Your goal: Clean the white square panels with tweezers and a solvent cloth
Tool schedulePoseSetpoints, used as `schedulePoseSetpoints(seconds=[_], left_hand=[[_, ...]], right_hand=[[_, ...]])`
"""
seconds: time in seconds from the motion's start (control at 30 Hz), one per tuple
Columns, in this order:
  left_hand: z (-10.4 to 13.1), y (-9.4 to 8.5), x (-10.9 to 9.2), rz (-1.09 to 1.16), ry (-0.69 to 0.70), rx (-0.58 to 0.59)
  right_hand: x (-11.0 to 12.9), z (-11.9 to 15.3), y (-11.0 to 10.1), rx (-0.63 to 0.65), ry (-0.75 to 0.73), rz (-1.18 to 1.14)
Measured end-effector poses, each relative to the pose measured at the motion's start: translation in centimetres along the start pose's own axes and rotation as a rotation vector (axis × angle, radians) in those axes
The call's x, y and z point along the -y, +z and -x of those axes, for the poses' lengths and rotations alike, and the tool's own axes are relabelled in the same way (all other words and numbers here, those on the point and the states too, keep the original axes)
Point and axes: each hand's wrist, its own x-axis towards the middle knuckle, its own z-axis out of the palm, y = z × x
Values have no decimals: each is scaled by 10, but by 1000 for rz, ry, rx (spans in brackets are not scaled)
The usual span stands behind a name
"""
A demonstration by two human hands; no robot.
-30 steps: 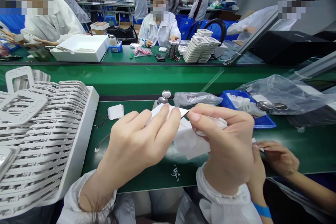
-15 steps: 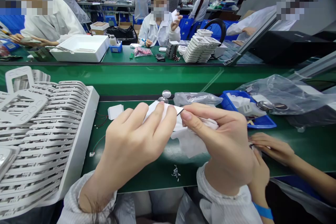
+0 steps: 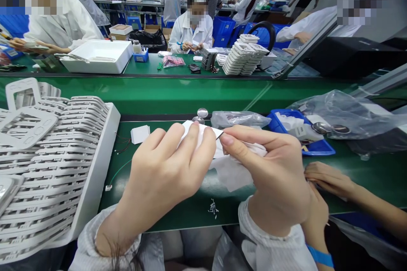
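Note:
Over the green bench, my left hand (image 3: 168,165) has its fingers laid over a thin flat white piece (image 3: 187,128) with a dark edge at its right corner. Its thumb is hidden. The thumb and forefinger of my right hand (image 3: 273,169) pinch that corner. A crumpled white cloth or tissue (image 3: 233,175) hangs under the piece, beside my right fingers; whether they grip it too is hidden. Behind my hands are shiny round metal discs (image 3: 202,113). Left of them lies a white square part (image 3: 140,134) with thin wires.
At left stands a white tray (image 3: 95,169) packed with white plastic frames (image 3: 70,144). White scraps (image 3: 213,207) lie near the front edge. Behind on the right are a clear bag (image 3: 240,119) and a blue bin (image 3: 318,148). A co-worker's hands (image 3: 327,180) are close at my right.
My hands and the white piece have shifted very slightly to the right, keeping the same grip. The co-worker opposite has lowered a raised hand and brought both hands together.

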Motion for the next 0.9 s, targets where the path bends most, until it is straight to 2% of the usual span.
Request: schedulePoseSetpoints(seconds=[0.1,0.6,0.9], left_hand=[[0,0,-1,-4,5,-7],[-2,3,-2,-45,31,-31],[-1,3,-2,32,11,-44]], right_hand=[[2,1,0,8,61,-11],[0,0,0,-15,158,-63],[-8,1,5,-67,81,-146]])
